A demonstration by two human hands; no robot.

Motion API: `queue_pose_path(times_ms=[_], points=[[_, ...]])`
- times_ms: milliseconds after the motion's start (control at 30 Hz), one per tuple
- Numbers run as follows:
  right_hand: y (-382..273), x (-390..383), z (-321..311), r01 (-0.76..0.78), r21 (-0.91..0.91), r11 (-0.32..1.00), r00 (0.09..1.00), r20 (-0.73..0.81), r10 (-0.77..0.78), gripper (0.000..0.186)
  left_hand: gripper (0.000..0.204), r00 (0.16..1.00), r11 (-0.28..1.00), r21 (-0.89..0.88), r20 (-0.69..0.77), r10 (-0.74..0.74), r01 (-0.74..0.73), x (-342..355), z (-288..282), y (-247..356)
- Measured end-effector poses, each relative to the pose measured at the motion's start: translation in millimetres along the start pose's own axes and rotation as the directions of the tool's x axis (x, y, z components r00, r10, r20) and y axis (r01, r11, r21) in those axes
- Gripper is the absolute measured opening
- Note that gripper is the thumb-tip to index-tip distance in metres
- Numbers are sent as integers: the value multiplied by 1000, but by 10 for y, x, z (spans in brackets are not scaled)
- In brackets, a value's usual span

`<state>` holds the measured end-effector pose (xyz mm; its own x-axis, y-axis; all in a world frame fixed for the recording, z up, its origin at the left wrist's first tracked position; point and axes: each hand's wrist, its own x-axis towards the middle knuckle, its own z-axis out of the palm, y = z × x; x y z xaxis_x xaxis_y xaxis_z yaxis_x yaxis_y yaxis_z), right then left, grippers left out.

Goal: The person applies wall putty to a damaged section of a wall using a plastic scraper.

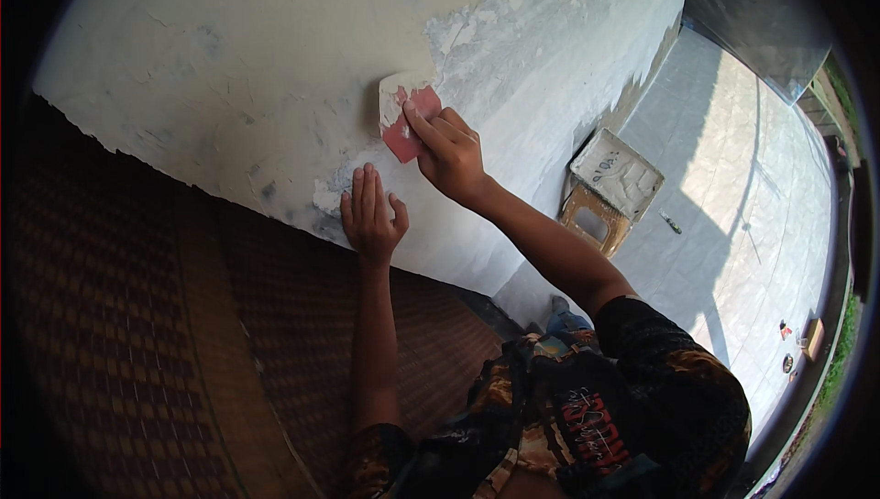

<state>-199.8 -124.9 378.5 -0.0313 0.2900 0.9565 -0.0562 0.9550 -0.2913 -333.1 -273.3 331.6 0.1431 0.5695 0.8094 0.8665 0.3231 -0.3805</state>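
My right hand point(449, 155) grips a red plastic scraper point(406, 119) smeared with white putty and presses its blade flat against the wall point(275, 50). My left hand point(371, 215) rests flat on the wall just below, fingers together and pointing up, holding nothing. Around the scraper the wall shows a patch of fresh white putty, with rough, flaking paint above and to the right. The scraper's lower edge is hidden under my fingers.
A dark brown patterned band point(137, 334) runs below the painted wall. To the right, a small wooden stool point(610, 192) spattered with white stands on the pale tiled floor point(752, 206). Small objects lie near the floor's far edge.
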Motion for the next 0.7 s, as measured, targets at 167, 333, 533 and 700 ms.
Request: queue_pose_path(times_ms=[167, 333, 533, 700], points=[[496, 359, 138, 70, -151, 986, 994, -70, -81, 62, 46, 1000, 1000, 14, -8, 19, -19, 26, 47, 28], [329, -355, 181, -51, -103, 993, 998, 24, 54, 61, 44, 1000, 999, 33, -11, 20, -19, 45, 45, 53], [-178, -485, 54, -59, 78, 995, 995, 86, 52, 68, 43, 1000, 1000, -16, 11, -13, 14, -38, 54, -10], [335, 298, 51, -22, -97, 995, 994, -112, 11, 65, 45, 1000, 1000, 5, -12, 19, -19, 2, 80, 30]])
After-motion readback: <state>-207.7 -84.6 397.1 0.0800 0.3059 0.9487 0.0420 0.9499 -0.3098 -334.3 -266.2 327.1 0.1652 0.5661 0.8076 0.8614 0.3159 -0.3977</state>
